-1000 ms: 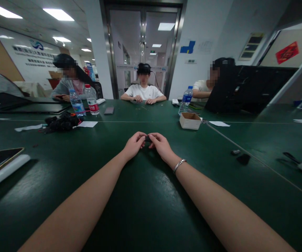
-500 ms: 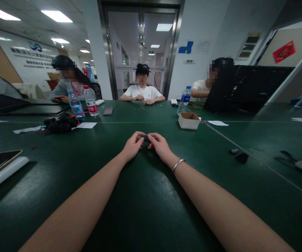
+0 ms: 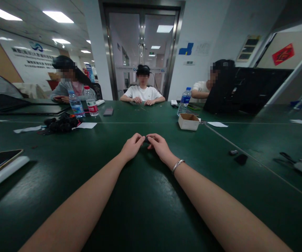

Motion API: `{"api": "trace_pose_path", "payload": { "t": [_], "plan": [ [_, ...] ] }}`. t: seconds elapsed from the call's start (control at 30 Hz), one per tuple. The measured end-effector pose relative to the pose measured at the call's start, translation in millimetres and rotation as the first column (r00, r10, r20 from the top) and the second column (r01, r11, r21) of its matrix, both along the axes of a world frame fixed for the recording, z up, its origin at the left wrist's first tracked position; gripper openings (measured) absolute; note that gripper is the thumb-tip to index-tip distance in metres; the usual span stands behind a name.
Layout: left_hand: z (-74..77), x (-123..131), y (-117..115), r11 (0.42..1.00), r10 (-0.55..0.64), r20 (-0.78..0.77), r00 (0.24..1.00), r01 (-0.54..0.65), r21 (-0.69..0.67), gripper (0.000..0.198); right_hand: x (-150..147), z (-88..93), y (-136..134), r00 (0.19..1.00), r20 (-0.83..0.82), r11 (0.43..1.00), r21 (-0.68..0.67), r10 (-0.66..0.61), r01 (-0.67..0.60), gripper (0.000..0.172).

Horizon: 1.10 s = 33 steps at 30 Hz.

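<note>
Between the fingertips of both hands is a small black object [image 3: 146, 140], low over the green table [image 3: 130, 196]. Its kind cannot be made out, as fingers cover most of it. My right hand [image 3: 160, 145] pinches it with thumb and fingers; a silver bangle sits on that wrist. From the other side, my left hand [image 3: 131, 147] has its thumb and fingers closed together at the object's left end. Farther off to the right on the table lie a small metallic piece [image 3: 233, 152] and a flat black piece [image 3: 241, 159].
An open cardboard box [image 3: 188, 123] stands beyond my right hand, with a water bottle [image 3: 184, 101] behind it. Black cables [image 3: 62, 124] and two bottles are at left. Phones lie at both sides. Several people sit around the table; a monitor [image 3: 258, 87] stands at right.
My left hand has shifted very slightly left, and its fingers sit closer together. The right hand stays nearly still on the black object. The person opposite has moved one hand slightly.
</note>
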<state>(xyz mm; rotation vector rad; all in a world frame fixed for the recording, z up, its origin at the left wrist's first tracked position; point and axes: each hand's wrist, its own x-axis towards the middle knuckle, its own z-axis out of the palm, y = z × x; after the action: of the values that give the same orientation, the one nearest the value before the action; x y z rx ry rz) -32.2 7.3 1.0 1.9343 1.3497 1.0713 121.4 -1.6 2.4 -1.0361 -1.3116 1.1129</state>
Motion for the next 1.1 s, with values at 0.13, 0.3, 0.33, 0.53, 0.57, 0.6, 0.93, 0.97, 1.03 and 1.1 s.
{"api": "trace_pose_path", "payload": {
  "t": [0.13, 0.3, 0.33, 0.53, 0.57, 0.6, 0.93, 0.97, 1.03, 1.1],
  "plan": [
    [-1.0, -0.5, 1.3, 0.999, -0.010, -0.068, 0.998, 0.007, -0.039, 0.051, 0.2, -0.5, 0.8, 1.000, 0.002, 1.000, -0.003, 0.004, -0.004, 0.016],
    [-1.6, -0.8, 2.1, 1.000, -0.013, -0.019, 1.000, 0.013, -0.016, 0.045, -0.4, -0.2, 1.3, 1.000, -0.013, 1.000, -0.014, -0.009, 0.009, 0.013],
    [-1.6, -0.9, 2.1, 1.000, -0.012, -0.025, 1.000, 0.011, -0.028, 0.046, -0.5, 0.0, 1.2, 1.000, -0.015, 1.000, -0.016, -0.009, 0.009, 0.012],
    [-1.9, -1.2, 1.9, 0.999, -0.026, -0.024, 0.999, 0.025, -0.043, 0.047, -1.0, 1.4, 0.2, 0.999, -0.031, 0.999, -0.032, -0.022, 0.021, 0.010],
    [-2.1, -1.2, 2.0, 0.999, -0.032, -0.030, 0.999, 0.031, -0.043, 0.048, -1.2, 1.7, 0.0, 0.999, -0.035, 0.999, -0.039, -0.023, 0.022, 0.010],
    [-2.2, -1.2, 2.2, 0.998, -0.030, -0.039, 0.999, 0.028, -0.051, 0.050, -1.4, 2.0, -0.1, 0.999, -0.037, 0.999, -0.044, -0.021, 0.019, 0.010],
    [-2.9, -0.2, 4.5, 0.998, -0.014, -0.023, 1.000, 0.012, -0.068, 0.050, -1.0, 1.4, 0.2, 0.999, -0.035, 0.999, -0.037, -0.010, 0.009, 0.010],
    [-3.2, -0.3, 4.8, 0.998, -0.009, -0.014, 1.000, 0.008, -0.068, 0.050, -0.9, 1.5, 0.2, 0.999, -0.033, 0.999, -0.039, -0.013, 0.011, 0.010],
    [-4.1, -0.5, 5.6, 0.998, -0.014, 0.013, 1.000, 0.015, -0.061, 0.044, -0.9, 1.7, 0.1, 0.999, -0.033, 0.999, -0.046, -0.021, 0.019, 0.010],
    [-4.8, -0.7, 6.2, 0.998, -0.029, 0.016, 0.999, 0.030, -0.062, 0.040, -0.9, 1.9, 0.0, 0.999, -0.033, 0.998, -0.052, -0.020, 0.018, 0.009]
  ]
}}
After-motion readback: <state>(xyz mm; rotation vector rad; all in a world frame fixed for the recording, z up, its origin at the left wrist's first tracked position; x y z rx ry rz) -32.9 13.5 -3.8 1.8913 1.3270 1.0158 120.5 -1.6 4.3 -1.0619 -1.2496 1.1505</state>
